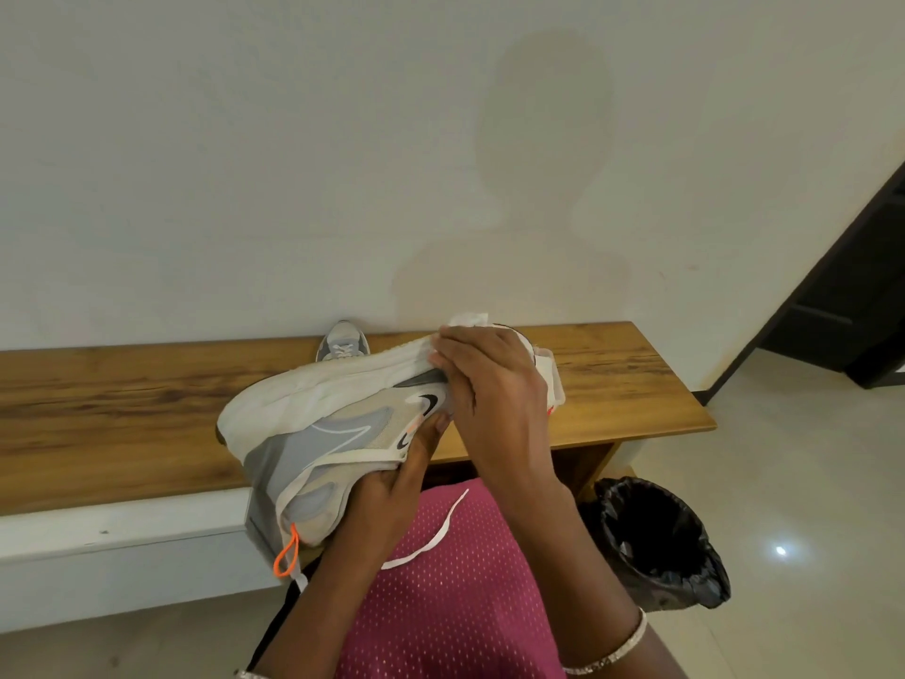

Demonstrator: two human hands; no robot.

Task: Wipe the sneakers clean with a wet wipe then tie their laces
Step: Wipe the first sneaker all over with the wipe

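**Wiping the First Shoe, Laces Still Loose**

From the head camera: a person sits at a long brown wooden bench by a pale wall. They hold a grey and white sneaker with an orange heel loop in the middle of the view. It is tipped on its side, with its thick white sole turned up toward 12 o'clock.

The left hand holds the shoe from below, at about 6 o'clock from the sneaker's middle. Its fingers curl round the shoe's opening and its thumb lies on the side.

The right hand is at 3 o'clock from the sneaker's middle. It presses a crumpled white wet wipe against the sole edge, fingers bent over it. A bit of the wipe pokes out past the fingertips.

A flat white shoelace hangs loose over the pink dotted cloth on the lap, so this shoe is not tied yet.

A second grey sneaker stands on the bench at 12 o'clock, touching the wall. I cannot tell if it is clean.

A small bin with a black bag sits on the floor at 4 o'clock.

I think the job is only partly done: wiping is under way, and tying is still left.
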